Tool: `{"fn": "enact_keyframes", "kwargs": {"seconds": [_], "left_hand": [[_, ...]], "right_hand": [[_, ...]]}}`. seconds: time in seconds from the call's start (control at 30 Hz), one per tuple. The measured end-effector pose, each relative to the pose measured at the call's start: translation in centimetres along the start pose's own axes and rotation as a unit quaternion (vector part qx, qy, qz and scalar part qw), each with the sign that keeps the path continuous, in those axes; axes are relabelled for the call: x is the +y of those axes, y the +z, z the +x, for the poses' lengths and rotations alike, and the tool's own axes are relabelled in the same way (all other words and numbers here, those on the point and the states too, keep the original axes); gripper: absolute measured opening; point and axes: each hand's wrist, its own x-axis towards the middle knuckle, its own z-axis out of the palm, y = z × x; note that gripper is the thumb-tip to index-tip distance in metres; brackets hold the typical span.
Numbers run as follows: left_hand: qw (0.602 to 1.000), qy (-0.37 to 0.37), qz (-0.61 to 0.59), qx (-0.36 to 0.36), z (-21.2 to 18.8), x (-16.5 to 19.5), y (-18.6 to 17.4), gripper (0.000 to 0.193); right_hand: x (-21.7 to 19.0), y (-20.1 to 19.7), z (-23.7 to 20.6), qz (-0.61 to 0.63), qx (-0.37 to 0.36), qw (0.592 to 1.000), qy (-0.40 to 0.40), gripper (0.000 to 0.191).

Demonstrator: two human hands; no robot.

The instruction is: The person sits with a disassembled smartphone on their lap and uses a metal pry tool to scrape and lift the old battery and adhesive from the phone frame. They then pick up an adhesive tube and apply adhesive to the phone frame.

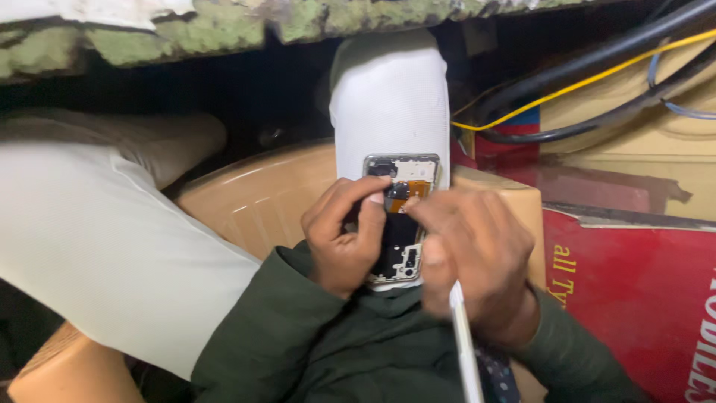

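Observation:
An opened mobile phone (403, 181) with its back cover off shows a dark inner board and an orange flex strip. It rests on my white-trousered knee (391, 97). My left hand (341, 237) grips the phone's left edge, thumb lying across the board. My right hand (471, 257) pinches at the orange strip with its fingertips and also carries a thin white stick-like tool (464, 343) that points down toward me. Both sleeves are dark green.
My other white-trousered leg (104, 246) fills the left. A tan plastic seat (253, 198) lies under the knees. Red cardboard boxes (634, 291) stand at right, with black, yellow and blue cables (597, 71) above them. A rough greenish ledge (179, 33) runs along the top.

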Motion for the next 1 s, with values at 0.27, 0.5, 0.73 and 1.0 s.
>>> {"fn": "enact_keyframes", "kwargs": {"seconds": [0.27, 0.5, 0.73, 1.0], "left_hand": [[1.000, -0.006, -0.005, -0.002, -0.7, -0.7, 0.0, 0.018], [1.000, -0.008, 0.000, -0.006, -0.4, -0.3, 0.4, 0.017], [1.000, -0.011, -0.006, -0.006, -0.7, -0.5, 0.4, 0.017], [0.980, -0.155, -0.117, 0.038, -0.6, 0.1, 1.0, 0.051]], "right_hand": [[-2.3, -2.5, 0.3, 0.048, -0.030, 0.998, -0.017, 0.026], [-2.3, -3.3, -1.6, 0.026, -0.008, 0.998, -0.058, 0.043], [0.4, -1.7, -4.3, 0.149, -0.011, 0.988, 0.031, 0.058], [4.2, 2.5, -2.7, 0.428, -0.005, 0.875, 0.226, 0.026]]}}
